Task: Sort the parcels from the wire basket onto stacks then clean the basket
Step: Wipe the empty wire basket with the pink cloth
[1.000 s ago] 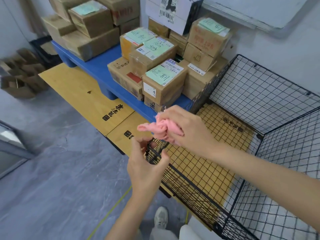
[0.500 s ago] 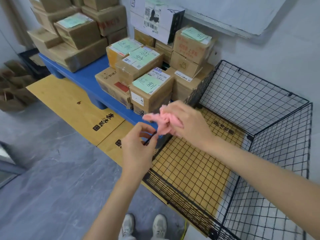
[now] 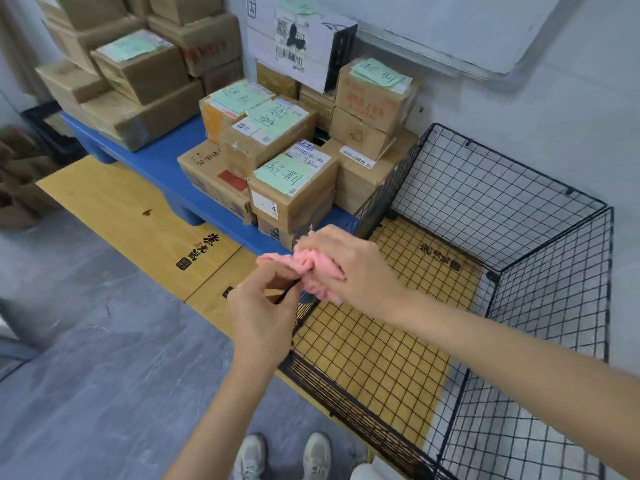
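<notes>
Wire basket stands just beside the blue pallet, and we see no parcel in it, only a yellow board showing through its mesh bottom. Parcels sit stacked on the pallet, so sorting looks done and cleaning is the step in hand. Our right hand has its fingers clamped round a bunched pink cloth, held at the basket's near corner, we judge to wipe the rim. Our left hand seems to pinch the corner wire between thumb and forefinger, probably to steady the light frame against the rubbing.
</notes>
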A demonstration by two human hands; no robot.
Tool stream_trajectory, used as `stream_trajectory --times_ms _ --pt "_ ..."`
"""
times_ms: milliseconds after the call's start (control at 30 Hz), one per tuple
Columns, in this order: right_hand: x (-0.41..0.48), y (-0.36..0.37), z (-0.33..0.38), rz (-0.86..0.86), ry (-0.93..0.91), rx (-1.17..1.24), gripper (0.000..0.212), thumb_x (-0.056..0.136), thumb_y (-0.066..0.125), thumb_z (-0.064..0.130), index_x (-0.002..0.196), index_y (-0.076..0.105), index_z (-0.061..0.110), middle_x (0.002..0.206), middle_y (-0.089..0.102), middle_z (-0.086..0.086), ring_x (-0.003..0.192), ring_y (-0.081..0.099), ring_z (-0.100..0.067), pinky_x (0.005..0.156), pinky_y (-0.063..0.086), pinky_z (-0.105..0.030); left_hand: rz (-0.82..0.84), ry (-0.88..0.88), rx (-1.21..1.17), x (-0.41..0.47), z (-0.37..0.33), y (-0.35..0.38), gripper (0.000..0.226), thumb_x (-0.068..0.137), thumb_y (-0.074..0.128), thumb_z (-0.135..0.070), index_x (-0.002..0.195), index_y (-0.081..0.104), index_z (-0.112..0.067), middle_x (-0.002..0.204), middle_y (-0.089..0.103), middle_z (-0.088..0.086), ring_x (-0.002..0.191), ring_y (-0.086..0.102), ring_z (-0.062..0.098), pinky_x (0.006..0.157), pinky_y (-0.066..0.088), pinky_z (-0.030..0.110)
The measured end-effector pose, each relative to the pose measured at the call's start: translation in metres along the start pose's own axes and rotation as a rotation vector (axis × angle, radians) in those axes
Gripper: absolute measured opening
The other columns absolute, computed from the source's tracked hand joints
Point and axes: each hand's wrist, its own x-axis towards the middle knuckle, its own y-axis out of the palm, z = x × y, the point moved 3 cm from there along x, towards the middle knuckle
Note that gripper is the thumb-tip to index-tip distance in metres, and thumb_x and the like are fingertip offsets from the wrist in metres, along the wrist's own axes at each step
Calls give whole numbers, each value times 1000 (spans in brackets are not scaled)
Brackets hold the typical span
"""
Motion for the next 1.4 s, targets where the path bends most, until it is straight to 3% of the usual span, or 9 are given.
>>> stream_trajectory --times_ms 100,267,400,533,633,767,1067,1300,1400 --pt "15 -24 -38 -81 157 -81 28 88 59 27 114 66 17 110 63 -1 84 66 -14 68 60 -30 0 -28 -7 0 1 -1 20 83 76 -4 85 73 -24 79 71 -13 80 68 6 70 53 28" --pt "37 -55 -105 -253 446 -147 22 94 56 19 113 66 20 110 61 4 85 64 -12 65 55 -23 -36 -52 -15 -1 -1 -1 19 83 77 -4 84 74 -23 78 70 -12 78 68 4 67 54 23" --pt "18 -26 -53 -177 308 -31 23 90 63 13 112 68 17 106 60 9 81 58 4 73 54 -16 -71 -58 -32 -2 -4 -1 21 81 76 -1 82 74 -22 76 70 -14 77 67 6 64 49 14" --pt "10 -12 -14 -2 83 -24 24 91 67 18 114 68 15 105 66 4 86 65 -8 78 51 -18 -54 -46 -16 -1 -4 -1 20 82 76 -3 84 75 -23 76 71 -16 76 67 5 71 52 23" --pt "30 -36 -50 -105 217 -117 26 93 58 26 113 69 12 105 69 -2 83 65 -14 76 58 -34 -47 -73 -30 -1 -5 -2 19 82 77 -3 83 75 -22 76 71 -13 77 67 4 71 52 18" --pt "40 -48 -87 -226 398 -219 19 93 63 18 112 68 17 105 68 1 83 60 -8 77 56 -30 -53 -117 -49 -2 -4 -1 21 82 77 -4 82 74 -25 76 71 -12 78 68 4 69 54 18" --pt "18 -11 -13 -25 116 -245 20 86 59 41 100 61 27 88 62 9 67 59 -9 52 45 -23 -45 -125 -54 -4 -7 -2 21 81 75 -3 84 76 -23 77 72 -15 78 68 1 77 53 22" --pt "48 -56 -114 -206 492 -276 16 95 59 23 109 60 16 107 62 1 89 64 -18 71 52 -31 -89 -129 -57 -2 -6 -2 21 81 78 -4 82 75 -24 75 71 -14 77 67 0 74 52 17" --pt "40 -45 -91 -250 501 -151 11 94 58 22 103 60 17 103 62 3 81 66 -12 63 58 -31 -98 -118 -65 -3 -6 -1 21 80 77 -3 82 76 -24 75 71 -14 77 67 2 74 52 17"
